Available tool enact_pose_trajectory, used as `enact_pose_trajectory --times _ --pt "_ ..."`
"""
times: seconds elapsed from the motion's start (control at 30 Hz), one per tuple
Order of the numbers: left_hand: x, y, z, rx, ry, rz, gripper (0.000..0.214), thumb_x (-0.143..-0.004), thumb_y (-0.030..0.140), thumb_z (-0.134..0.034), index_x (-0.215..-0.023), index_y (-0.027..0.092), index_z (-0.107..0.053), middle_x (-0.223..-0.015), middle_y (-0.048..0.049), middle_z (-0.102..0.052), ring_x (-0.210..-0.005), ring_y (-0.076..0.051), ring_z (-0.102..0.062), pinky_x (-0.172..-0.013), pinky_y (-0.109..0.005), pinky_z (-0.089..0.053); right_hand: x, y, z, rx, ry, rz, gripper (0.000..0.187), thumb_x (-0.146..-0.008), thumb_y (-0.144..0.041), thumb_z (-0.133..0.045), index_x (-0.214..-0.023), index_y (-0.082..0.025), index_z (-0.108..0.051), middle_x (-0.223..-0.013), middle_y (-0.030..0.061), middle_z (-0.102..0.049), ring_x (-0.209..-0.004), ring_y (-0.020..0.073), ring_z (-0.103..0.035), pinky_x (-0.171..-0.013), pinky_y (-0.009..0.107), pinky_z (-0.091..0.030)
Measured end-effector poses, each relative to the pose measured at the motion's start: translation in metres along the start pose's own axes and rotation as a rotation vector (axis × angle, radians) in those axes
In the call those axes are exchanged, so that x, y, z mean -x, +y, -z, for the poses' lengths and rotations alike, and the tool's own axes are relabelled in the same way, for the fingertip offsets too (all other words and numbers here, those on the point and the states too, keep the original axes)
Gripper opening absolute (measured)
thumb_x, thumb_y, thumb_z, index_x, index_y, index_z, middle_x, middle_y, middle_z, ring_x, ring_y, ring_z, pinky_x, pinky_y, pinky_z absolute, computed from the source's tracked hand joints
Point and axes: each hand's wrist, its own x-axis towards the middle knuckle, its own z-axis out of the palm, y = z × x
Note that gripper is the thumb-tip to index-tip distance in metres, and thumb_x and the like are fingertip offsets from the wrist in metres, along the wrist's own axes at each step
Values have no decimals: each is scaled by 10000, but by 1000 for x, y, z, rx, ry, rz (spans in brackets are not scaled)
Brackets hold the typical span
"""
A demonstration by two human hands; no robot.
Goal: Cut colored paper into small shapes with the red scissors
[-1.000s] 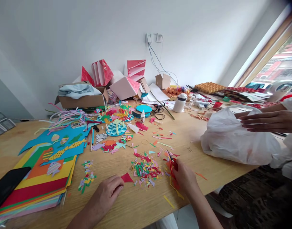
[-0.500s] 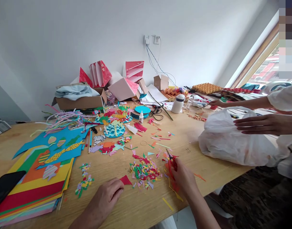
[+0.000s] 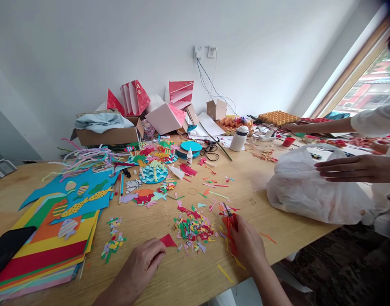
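Note:
Between the fingers of my left hand [image 3: 144, 264] is a small piece of red paper [image 3: 168, 240], its wide end pointing right. My right hand [image 3: 248, 241] grips a pair of red-handled scissors [image 3: 229, 217], blades pointing away from me and resting low over the table. Between the two hands lies a pile of colourful paper scraps [image 3: 195, 225]. Orange and yellow offcuts sit under and beside the right hand, with a yellow strip [image 3: 225, 273] close to the table's near edge. Left of the left hand are small paper pieces grouped together [image 3: 113, 244].
A stack of coloured paper [image 3: 51, 255] with paper fish and a black phone [image 3: 10, 250] is at left. Blue discs, a glue bottle [image 3: 189, 157] and a white jar [image 3: 239, 139] stand farther back. At right, a co-worker's hand [image 3: 348, 168] touches a white plastic bag [image 3: 309, 191].
The view has shifted slightly. My right hand and scissors have turned a little; my left hand still holds the red paper. The co-worker's far arm has moved, and a red object now shows behind the bag.

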Motion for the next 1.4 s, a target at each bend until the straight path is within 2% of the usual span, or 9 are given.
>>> enact_pose_trajectory --times 0.33,0.57,0.63,0.83,1.03,1.13,1.2,1.3,1.4 --pt "3 -3 -2 7 -3 13 180 -793 136 -385 -698 178 -532 -678 -14 -577 -640 -124 -548 -585 -204 -396 -1 -3 0 -68 28 14 164 -778 -210 -376 -863 -178 -513 -816 114 -630 -729 243 -578 -531 263 -291" --pt "-1 5 7 80 20 45 159 -763 145 -421 -668 179 -544 -643 1 -571 -602 -115 -536 -555 -187 -384 -6 3 16 -292 -10 38 60 -717 -232 -435 -683 -195 -468 -590 4 -542 -546 152 -504 -488 235 -307" --pt "-7 12 13 130 22 69 154 -755 146 -429 -664 180 -548 -628 7 -569 -587 -112 -526 -549 -185 -381 -2 2 28 -431 -50 71 76 -715 -267 -450 -695 -194 -457 -589 -22 -516 -513 119 -469 -469 217 -316" --pt "-42 45 15 413 96 79 158 -756 180 -452 -847 181 -581 -818 -31 -574 -718 -128 -530 -606 -197 -420 13 -2 48 -1249 -339 120 185 -664 -306 -598 -749 -178 -495 -629 -47 -458 -507 72 -383 -480 194 -318" --pt "-77 73 -3 510 -47 -79 327 -734 260 -532 -1054 199 -548 -1069 -68 -530 -954 -174 -488 -733 -239 -417 20 -12 42 -1414 -476 160 207 -657 -293 -640 -763 -172 -509 -639 -42 -460 -531 73 -384 -496 194 -315" --pt "-85 71 -15 546 -73 -48 329 -695 231 -564 -1022 189 -567 -962 -49 -574 -872 -169 -516 -725 -251 -405 24 -15 41 -1411 -495 150 222 -644 -304 -642 -752 -172 -501 -623 -48 -458 -513 71 -384 -486 193 -310" --pt "-87 68 -23 603 -140 -1 220 -692 207 -541 -897 169 -615 -825 -24 -585 -753 -150 -530 -653 -235 -402 26 -17 41 -1399 -502 135 225 -640 -309 -639 -746 -172 -495 -610 -54 -455 -497 68 -377 -480 193 -306" --pt "-86 66 -29 722 -217 92 122 -692 217 -511 -679 144 -608 -636 10 -531 -598 -119 -496 -546 -211 -370 27 -19 40 -1374 -506 122 245 -627 -325 -647 -733 -172 -488 -593 -58 -445 -488 68 -374 -480 192 -302" --pt "-83 68 -27 833 -215 206 131 -671 260 -532 -611 145 -548 -526 42 -460 -483 -85 -420 -471 -195 -322 29 -18 39 -1348 -457 112 239 -672 -366 -612 -732 -174 -483 -588 -54 -439 -499 77 -382 -484 192 -305"
